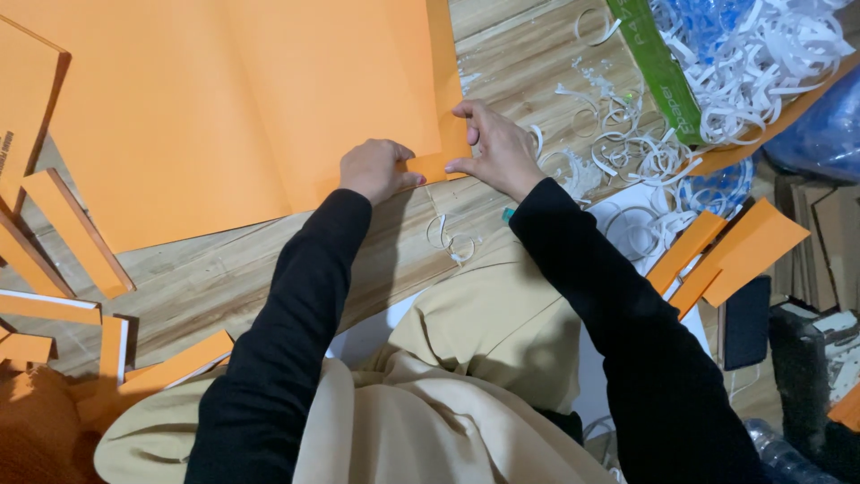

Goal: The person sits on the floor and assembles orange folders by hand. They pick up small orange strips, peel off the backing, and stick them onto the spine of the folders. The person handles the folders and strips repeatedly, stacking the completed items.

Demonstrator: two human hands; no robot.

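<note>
Both arms in black sleeves, reaching forward from the bottom of the view and converging toward the middle. Left hand (376, 170) curled into a loose fist, knuckles up, thumb and fingertips pinched together at its right side. Right hand (493, 148) more open, back of the hand showing, fingers (466, 112) spread and bent downward, thumb stretched left toward the other hand. Hands close together, thumbs nearly meeting, not quite touching. Wrists low and level, sleeves drawn down to the wrist on both sides. Elbows bent, spread apart near the body.
</note>
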